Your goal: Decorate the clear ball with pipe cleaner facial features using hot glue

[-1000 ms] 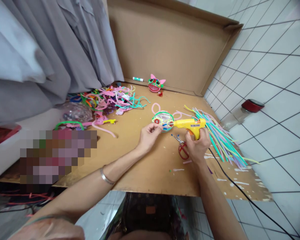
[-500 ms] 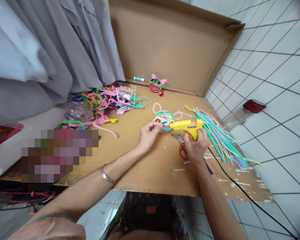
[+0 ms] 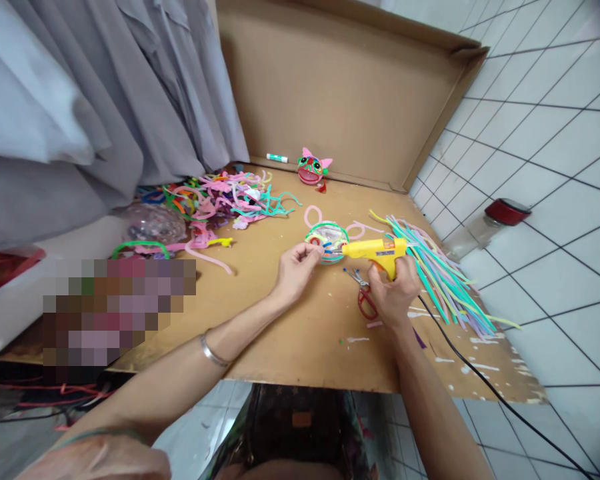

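Note:
My right hand [image 3: 396, 285] is wrapped round the handle of a yellow glue gun [image 3: 370, 249], its nozzle pointing left. Opposite it, the fingertips of my left hand [image 3: 296, 268] are pinched on a small blue piece of pipe cleaner [image 3: 327, 247], close to the nozzle tip. Behind these lies a round pipe-cleaner face [image 3: 334, 233] with a green rim, partly hidden by my fingers and the gun. Red-handled scissors [image 3: 367, 301] rest on the table just left of my right wrist.
Loose pipe cleaners [image 3: 443, 280] lie in a bundle at the right, and a tangled heap [image 3: 230, 193] sits at the back left. A finished-looking cat-like face [image 3: 311, 168] and a glue stick [image 3: 277, 158] stand by the cardboard [image 3: 330, 87]. The gun's black cord [image 3: 473, 373] trails right.
Both hands stay almost in place. The blue piece and the nozzle tip have shifted only slightly against each other; the rest of the table looks the same.

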Motion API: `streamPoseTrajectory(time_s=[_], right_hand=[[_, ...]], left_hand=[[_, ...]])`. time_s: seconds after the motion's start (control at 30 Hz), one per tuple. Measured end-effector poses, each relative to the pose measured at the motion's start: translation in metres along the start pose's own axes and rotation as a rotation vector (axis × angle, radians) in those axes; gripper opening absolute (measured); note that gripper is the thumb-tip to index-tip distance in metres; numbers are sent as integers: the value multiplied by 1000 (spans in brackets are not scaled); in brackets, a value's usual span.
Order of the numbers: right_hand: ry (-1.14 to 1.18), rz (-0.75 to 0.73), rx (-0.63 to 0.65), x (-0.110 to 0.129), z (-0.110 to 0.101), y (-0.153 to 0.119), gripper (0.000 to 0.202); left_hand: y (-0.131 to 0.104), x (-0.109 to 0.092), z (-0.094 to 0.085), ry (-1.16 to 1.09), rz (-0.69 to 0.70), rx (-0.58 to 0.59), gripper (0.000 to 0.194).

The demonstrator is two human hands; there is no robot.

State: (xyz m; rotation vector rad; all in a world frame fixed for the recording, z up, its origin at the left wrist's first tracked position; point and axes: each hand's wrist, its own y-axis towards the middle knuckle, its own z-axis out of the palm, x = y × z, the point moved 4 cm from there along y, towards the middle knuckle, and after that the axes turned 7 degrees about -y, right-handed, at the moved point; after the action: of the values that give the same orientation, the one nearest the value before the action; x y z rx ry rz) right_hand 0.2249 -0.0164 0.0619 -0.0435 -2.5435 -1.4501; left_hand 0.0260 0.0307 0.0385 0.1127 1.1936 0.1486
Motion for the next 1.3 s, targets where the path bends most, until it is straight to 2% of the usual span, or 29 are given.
streamPoseTrajectory(time_s=[0.53,0.67,0.83,1.03,1.13,1.3], right_hand=[[33,11,-2,0,0,-1,10],[72,132,-12,-3,-1,3,15],[113,315,-5,-8,2,4,21],[219,516,115,-9,6,2,24],[146,534,160,-20,9,5,25],[-112,516,262,-59,19,6,38]], left_hand=[[3,0,-2,1,23,-14,27],[4,-2,-1,-14,9,-16,26],[2,1,2,-4,-34,51,22],[1,5,4,59,-79,124,25],[-1,6,6,86,-87,173,27],[-5,9,9,100,-128,266,29]])
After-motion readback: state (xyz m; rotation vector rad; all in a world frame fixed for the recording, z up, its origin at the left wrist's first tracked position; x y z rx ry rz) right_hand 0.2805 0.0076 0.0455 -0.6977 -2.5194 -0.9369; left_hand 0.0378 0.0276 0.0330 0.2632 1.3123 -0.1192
